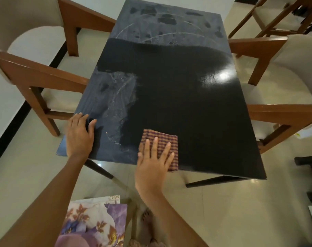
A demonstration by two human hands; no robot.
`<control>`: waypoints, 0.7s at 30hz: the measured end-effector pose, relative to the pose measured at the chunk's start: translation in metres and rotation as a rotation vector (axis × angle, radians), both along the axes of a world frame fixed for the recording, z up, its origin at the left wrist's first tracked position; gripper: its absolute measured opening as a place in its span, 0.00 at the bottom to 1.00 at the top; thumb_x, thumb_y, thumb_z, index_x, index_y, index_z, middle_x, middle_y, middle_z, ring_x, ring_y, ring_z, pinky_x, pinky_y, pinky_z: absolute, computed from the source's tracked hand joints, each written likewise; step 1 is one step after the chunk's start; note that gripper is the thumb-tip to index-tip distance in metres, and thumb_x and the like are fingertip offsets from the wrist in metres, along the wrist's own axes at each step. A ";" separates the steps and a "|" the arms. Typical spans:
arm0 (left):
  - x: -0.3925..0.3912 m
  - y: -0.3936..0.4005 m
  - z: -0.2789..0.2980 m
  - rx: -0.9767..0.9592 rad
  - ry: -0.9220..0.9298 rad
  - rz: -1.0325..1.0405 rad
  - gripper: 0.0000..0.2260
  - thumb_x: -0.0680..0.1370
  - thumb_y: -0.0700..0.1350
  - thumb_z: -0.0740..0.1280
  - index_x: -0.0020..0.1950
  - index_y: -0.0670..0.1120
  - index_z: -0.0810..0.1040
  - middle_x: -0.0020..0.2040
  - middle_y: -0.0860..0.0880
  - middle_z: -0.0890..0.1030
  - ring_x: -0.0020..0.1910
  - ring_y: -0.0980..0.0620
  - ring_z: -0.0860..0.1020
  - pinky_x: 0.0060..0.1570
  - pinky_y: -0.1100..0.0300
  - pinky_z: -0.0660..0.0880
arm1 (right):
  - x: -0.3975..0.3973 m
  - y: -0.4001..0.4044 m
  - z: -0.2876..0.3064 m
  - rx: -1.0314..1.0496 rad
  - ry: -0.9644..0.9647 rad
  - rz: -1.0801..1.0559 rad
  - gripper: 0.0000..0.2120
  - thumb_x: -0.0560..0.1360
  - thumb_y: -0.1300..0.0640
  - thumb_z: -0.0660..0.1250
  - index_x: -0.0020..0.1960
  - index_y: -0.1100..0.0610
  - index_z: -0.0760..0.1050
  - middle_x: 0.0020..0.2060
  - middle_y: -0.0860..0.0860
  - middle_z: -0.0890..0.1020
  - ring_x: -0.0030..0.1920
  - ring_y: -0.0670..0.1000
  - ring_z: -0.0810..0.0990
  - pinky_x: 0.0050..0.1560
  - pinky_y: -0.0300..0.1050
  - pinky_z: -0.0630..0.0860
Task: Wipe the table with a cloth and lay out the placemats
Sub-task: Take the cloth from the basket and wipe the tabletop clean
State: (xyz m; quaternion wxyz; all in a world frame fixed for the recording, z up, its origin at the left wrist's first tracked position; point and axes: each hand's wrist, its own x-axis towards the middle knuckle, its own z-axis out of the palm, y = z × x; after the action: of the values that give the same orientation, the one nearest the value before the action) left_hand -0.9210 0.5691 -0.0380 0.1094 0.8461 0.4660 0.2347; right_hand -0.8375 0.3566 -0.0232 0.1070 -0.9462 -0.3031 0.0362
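One dark table (178, 104), half dusty, tiled floor (223, 211)

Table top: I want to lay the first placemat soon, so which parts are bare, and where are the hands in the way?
The table is bare across its dark middle and right side, and over the dusty far end. The near edge is crowded: the left hand rests flat at the near left corner, and the right hand presses the checked cloth beside it.

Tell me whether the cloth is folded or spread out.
Folded: the checked cloth lies as a compact rectangle on the table, pressed flat under the right hand.
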 end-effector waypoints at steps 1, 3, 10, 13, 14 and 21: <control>0.000 0.000 -0.001 0.004 -0.001 0.001 0.21 0.82 0.53 0.58 0.64 0.37 0.74 0.65 0.38 0.74 0.68 0.42 0.68 0.70 0.50 0.61 | -0.013 0.009 0.002 0.016 -0.008 0.040 0.23 0.80 0.47 0.49 0.73 0.52 0.62 0.71 0.54 0.70 0.72 0.68 0.62 0.71 0.70 0.56; -0.001 0.001 -0.001 -0.001 -0.008 -0.003 0.21 0.82 0.53 0.58 0.63 0.37 0.74 0.65 0.38 0.74 0.68 0.42 0.69 0.69 0.49 0.62 | -0.032 0.023 0.003 0.000 0.003 0.121 0.24 0.80 0.47 0.49 0.73 0.53 0.65 0.71 0.54 0.71 0.72 0.68 0.63 0.69 0.69 0.59; -0.002 0.001 0.001 -0.040 -0.019 -0.016 0.22 0.82 0.54 0.56 0.63 0.38 0.75 0.65 0.40 0.74 0.68 0.43 0.68 0.69 0.48 0.63 | -0.012 -0.017 -0.010 0.002 -0.032 0.135 0.24 0.82 0.45 0.48 0.75 0.49 0.63 0.75 0.51 0.64 0.75 0.66 0.55 0.73 0.67 0.52; -0.002 0.000 0.002 -0.045 -0.020 -0.003 0.21 0.82 0.54 0.56 0.63 0.38 0.75 0.65 0.40 0.74 0.68 0.43 0.68 0.69 0.48 0.63 | 0.027 -0.064 -0.018 -0.035 -0.066 -0.064 0.25 0.81 0.44 0.49 0.76 0.49 0.60 0.75 0.52 0.63 0.75 0.68 0.52 0.73 0.68 0.50; -0.002 0.000 0.002 -0.044 -0.014 0.002 0.21 0.82 0.54 0.56 0.63 0.38 0.75 0.65 0.40 0.75 0.68 0.43 0.68 0.69 0.48 0.63 | 0.039 -0.078 -0.019 -0.052 -0.069 -0.136 0.25 0.81 0.44 0.48 0.76 0.49 0.60 0.75 0.53 0.64 0.75 0.69 0.53 0.72 0.69 0.51; -0.002 0.000 0.001 -0.031 -0.021 0.080 0.21 0.81 0.54 0.57 0.61 0.38 0.76 0.64 0.40 0.76 0.67 0.43 0.69 0.68 0.47 0.64 | 0.039 -0.059 -0.013 -0.087 0.024 -0.216 0.25 0.80 0.48 0.49 0.73 0.57 0.65 0.72 0.59 0.68 0.72 0.73 0.57 0.70 0.71 0.51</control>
State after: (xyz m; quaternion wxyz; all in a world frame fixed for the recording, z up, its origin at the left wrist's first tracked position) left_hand -0.9231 0.5691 -0.0370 0.1178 0.8224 0.5020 0.2404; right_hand -0.7984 0.2975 -0.0361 0.0730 -0.9766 -0.1963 0.0490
